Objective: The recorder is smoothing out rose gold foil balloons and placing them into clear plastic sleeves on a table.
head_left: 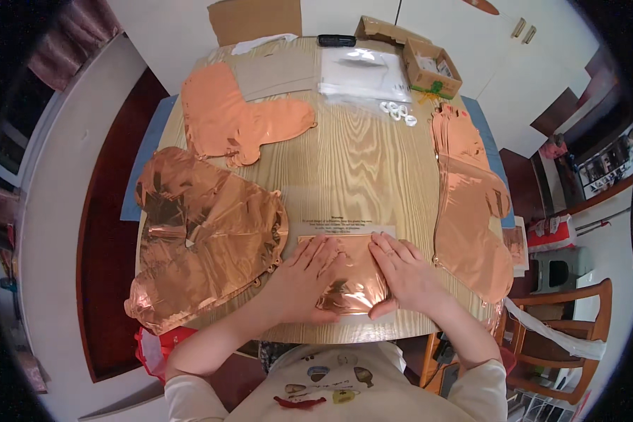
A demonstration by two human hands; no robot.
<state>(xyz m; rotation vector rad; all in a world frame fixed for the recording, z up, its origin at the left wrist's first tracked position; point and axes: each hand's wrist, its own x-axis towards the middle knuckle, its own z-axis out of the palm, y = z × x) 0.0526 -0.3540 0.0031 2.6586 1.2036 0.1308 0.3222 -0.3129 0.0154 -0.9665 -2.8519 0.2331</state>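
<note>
A folded rose-gold foil balloon (352, 274) lies near the table's front edge as a shiny rectangle. My left hand (304, 278) rests flat along its left side, fingers stretched out. On its right side lies my right hand (408, 274), also flat, with the thumb apart near the lower corner. A clear plastic bag (337, 200) with small dark print extends beyond the foil's far edge. Whether the foil is inside the bag or on top, I cannot tell. Left of my left hand are large flat foil balloons (211, 239), apparently stacked.
Further matte copper-coloured foil balloons lie at the far left (218, 116) and along the right edge (471, 218). At the back are a stack of clear bags (362, 74), several white rings (399, 111), a cardboard box (432, 68) and a black object (336, 41). A wooden chair (563, 337) stands right.
</note>
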